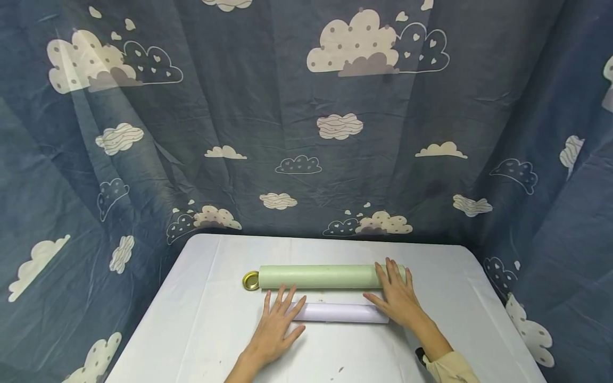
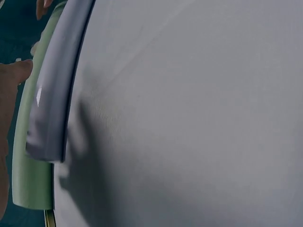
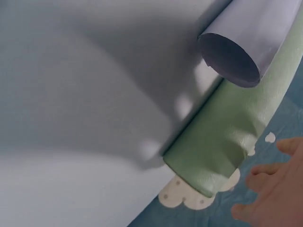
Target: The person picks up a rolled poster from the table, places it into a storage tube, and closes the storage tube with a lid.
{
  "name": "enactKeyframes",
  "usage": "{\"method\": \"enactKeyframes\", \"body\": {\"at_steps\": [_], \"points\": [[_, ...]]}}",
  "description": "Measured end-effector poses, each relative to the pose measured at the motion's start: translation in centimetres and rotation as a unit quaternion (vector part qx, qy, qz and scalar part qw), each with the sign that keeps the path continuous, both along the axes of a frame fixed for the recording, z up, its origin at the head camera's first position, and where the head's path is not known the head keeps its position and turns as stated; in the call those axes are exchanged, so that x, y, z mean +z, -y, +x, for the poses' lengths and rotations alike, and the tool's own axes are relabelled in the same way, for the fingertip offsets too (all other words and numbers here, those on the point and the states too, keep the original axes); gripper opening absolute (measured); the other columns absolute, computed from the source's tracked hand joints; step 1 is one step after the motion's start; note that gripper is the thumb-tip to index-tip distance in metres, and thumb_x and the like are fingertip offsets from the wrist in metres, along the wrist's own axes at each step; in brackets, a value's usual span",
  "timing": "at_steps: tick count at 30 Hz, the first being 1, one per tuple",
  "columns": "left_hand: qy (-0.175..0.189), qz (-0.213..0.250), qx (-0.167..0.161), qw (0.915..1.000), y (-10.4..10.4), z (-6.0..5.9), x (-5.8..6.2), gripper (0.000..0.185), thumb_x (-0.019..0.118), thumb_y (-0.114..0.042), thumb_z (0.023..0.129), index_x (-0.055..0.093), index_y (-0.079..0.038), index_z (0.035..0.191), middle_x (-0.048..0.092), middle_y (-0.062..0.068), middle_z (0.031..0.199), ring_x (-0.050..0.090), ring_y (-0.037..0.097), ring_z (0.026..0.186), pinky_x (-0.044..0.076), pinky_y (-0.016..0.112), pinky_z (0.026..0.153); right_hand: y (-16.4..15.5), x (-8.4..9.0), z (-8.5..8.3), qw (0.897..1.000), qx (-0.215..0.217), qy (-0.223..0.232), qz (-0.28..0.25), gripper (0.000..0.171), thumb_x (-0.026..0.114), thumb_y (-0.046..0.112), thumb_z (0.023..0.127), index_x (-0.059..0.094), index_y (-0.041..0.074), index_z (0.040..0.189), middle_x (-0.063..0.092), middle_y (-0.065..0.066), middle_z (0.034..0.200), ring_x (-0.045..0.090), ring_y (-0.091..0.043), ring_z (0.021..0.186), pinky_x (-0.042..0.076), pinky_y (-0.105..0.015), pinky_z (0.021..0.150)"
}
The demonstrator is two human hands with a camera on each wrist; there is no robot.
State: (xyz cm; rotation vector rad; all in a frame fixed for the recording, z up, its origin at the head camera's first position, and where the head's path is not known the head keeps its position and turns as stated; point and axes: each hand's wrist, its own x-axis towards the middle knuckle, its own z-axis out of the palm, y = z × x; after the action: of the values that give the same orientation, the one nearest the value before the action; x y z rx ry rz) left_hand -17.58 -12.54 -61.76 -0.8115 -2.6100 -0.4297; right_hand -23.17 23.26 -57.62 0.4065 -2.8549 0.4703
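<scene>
A lavender paper roll (image 1: 342, 313) lies crosswise on the white table, its hollow end (image 3: 229, 59) facing the right wrist camera. Behind and parallel to it is a longer pale green roll (image 1: 316, 277) with a leathery surface. My left hand (image 1: 275, 331), fingers spread, is at the lavender roll's left end and overlaps it in the head view. The spread fingers of my right hand (image 1: 399, 299) reach over the green roll's right end, with the thumb by the lavender roll's right end. Neither hand curls round anything.
A shiny gold ring-shaped object (image 1: 250, 281) lies at the green roll's left end. The table (image 1: 201, 319) has a white cover with a few small dark specks. Dark blue cloud-patterned cloth (image 1: 258, 117) hangs behind it and along both sides.
</scene>
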Motion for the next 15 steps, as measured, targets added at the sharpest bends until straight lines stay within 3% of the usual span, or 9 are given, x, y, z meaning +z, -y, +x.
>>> {"method": "enactKeyframes", "body": {"at_steps": [2,6,9,12,15], "points": [[-0.014,-0.007,-0.013,0.9998,-0.5,0.0,-0.1,0.064,0.066,-0.042,0.098,0.049,-0.02,0.155,0.035,0.016,0.167,0.034,0.049,0.151,-0.028,0.043,0.125,0.2,-0.1,-0.3,1.0,0.007,-0.005,0.001,0.089,0.07,0.054,0.092,0.039,0.0,0.156,0.03,-0.036,0.162,0.027,-0.052,0.153,0.011,-0.075,0.122],[-0.034,-0.026,-0.03,0.9987,-1.3,0.1,-0.3,0.063,0.067,-0.043,0.097,0.05,-0.021,0.154,0.037,0.015,0.167,0.037,0.048,0.149,-0.023,0.046,0.127,0.6,-0.3,-1.1,1.0,0.021,-0.014,0.007,0.089,0.071,0.054,0.091,0.04,0.002,0.156,0.033,-0.034,0.162,0.031,-0.051,0.152,0.014,-0.075,0.121],[-0.025,-0.03,-0.043,0.9983,-1.8,0.2,-0.5,0.062,0.066,-0.042,0.098,0.05,-0.021,0.154,0.037,0.015,0.166,0.036,0.047,0.151,-0.003,0.061,0.13,0.8,-0.5,-1.7,0.999,0.031,-0.016,0.012,0.09,0.072,0.054,0.09,0.041,0.002,0.156,0.034,-0.034,0.161,0.031,-0.051,0.152,0.015,-0.075,0.121],[-0.008,-0.039,-0.052,0.9979,-2.0,0.3,-0.5,0.061,0.064,-0.042,0.1,0.049,-0.021,0.155,0.037,0.015,0.167,0.033,0.045,0.153,0.02,0.072,0.121,1.1,-0.6,-2.2,0.999,0.039,-0.018,0.017,0.09,0.073,0.054,0.09,0.042,0.003,0.156,0.035,-0.033,0.161,0.033,-0.051,0.151,0.016,-0.074,0.121],[0.008,-0.048,-0.054,0.9973,-2.0,0.4,-0.5,0.059,0.061,-0.042,0.102,0.047,-0.022,0.156,0.036,0.014,0.167,0.032,0.043,0.154,0.027,0.075,0.116,1.4,-0.7,-2.7,0.999,0.047,-0.012,0.016,0.089,0.073,0.054,0.09,0.041,0.003,0.157,0.036,-0.033,0.161,0.034,-0.051,0.151,0.017,-0.073,0.122]]}}
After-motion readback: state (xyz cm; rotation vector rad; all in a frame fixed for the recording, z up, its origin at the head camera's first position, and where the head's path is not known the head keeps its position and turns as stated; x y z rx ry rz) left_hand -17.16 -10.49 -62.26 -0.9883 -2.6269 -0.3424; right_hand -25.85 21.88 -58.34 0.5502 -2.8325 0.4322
